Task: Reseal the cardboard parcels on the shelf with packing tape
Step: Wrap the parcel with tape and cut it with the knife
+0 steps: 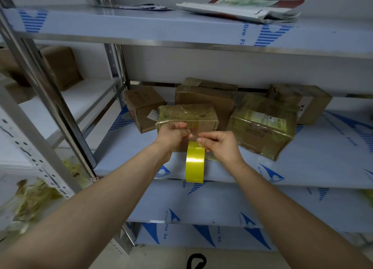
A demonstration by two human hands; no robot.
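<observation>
Fingers of both hands are curled in narrow pinches: the left hand [173, 136] holds a clear tape [192, 134] end, and the right hand [221, 145] pinches the top of the yellow roll [195, 163], which hangs just below them. Just behind the fingertips is a taped parcel [187, 115] on the shelf [129, 147], with more parcels [264, 125] beyond it.

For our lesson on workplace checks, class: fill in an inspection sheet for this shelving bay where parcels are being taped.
Surface: middle shelf, covered in protective film.
Job's things: front parcel, tape-wrapped, at the hands; yellow tape roll hanging before it; wrapped parcel to its right.
Clutter: flattened bags on the upper shelf; crumpled tape scraps lower left.
Hands: left hand and right hand both pinch tape at the roll.
Cables: black loop at the bottom edge, cable or strap unclear.
Surroundings: steel rack upright; neighbouring box.
</observation>
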